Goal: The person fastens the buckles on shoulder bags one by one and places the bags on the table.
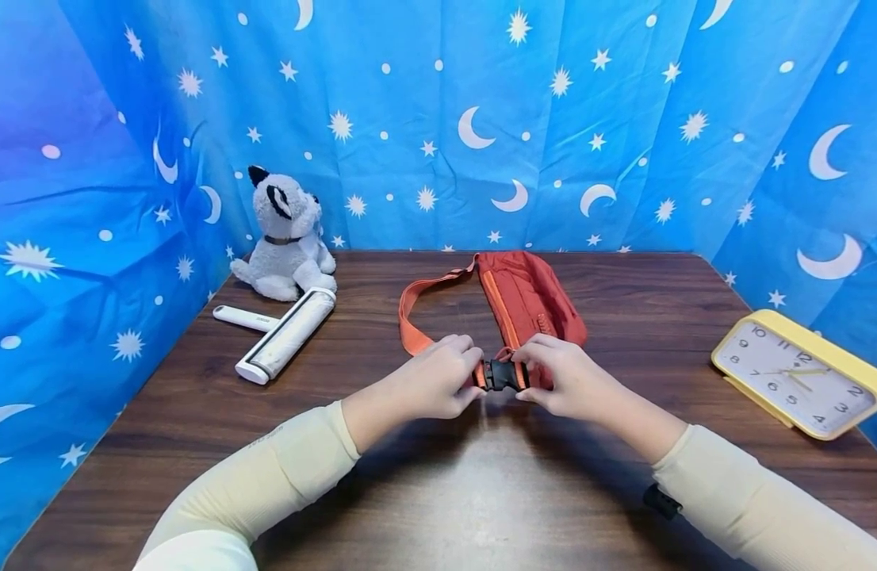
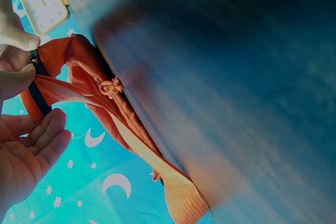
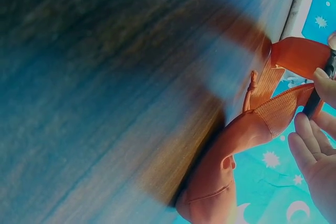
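Note:
A red waist bag [image 1: 534, 297] with an orange zip lies on the table, its orange strap [image 1: 417, 305] looping out to the left. At the bag's near end is a black side-release buckle [image 1: 501, 375], whose two halves appear joined. My left hand [image 1: 442, 377] pinches the buckle's left end between thumb and fingers. On the other end, my right hand [image 1: 570, 379] pinches where the buckle meets the bag. The left wrist view shows the strap [image 2: 131, 127] running down from the left hand [image 2: 26, 145]. In the right wrist view, fabric hides part of the buckle [image 3: 315, 100].
A white lint roller [image 1: 289, 337] lies at the left, before a grey-and-white plush dog [image 1: 289, 238]. To the right stands a yellow alarm clock [image 1: 802, 373]. A blue curtain [image 1: 410, 103] with moons and stars surrounds the brown wooden table [image 1: 474, 492].

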`<state>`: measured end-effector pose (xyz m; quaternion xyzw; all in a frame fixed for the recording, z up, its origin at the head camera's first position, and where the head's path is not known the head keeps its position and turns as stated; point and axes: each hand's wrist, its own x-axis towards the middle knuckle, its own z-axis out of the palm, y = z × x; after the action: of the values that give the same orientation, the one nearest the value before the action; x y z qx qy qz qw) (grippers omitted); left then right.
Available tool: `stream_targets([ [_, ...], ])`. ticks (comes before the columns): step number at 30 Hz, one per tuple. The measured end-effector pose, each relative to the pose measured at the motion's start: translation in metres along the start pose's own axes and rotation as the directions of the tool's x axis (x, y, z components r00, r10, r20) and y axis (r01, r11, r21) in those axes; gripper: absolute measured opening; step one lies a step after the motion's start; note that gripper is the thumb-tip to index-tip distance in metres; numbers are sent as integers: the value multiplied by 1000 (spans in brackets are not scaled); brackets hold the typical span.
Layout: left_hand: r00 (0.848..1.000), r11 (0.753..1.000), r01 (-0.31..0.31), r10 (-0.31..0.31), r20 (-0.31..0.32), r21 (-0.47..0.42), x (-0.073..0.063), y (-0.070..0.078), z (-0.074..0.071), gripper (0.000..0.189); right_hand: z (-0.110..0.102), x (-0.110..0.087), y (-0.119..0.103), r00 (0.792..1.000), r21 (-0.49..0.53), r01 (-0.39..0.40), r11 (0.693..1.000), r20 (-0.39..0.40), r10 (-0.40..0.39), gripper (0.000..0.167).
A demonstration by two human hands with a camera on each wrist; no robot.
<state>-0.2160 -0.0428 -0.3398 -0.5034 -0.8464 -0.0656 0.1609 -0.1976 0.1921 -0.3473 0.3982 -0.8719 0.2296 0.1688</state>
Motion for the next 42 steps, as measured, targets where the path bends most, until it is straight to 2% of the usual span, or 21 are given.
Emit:
stream_targets([
  [9,1000,1000,-3,4,-24,15,-1,2,0,24,0,0,-1,1000,-2,13,1000,-6,-13,41],
  [17,1000,1000,13,-13,5,1,0,3,-1,30,0,-1,0,1000,-3,16,1000,-17,-16,42],
  [33,999,1000,26,-26,21,-12,3,3,-6,32,-2,2,-1,1000,5,16,1000,-7,-16,42],
  [42,999,999,31,-31,14,14,4,3,-5,36,-3,4,-1,1000,-4,24,1000,-17,-24,41],
])
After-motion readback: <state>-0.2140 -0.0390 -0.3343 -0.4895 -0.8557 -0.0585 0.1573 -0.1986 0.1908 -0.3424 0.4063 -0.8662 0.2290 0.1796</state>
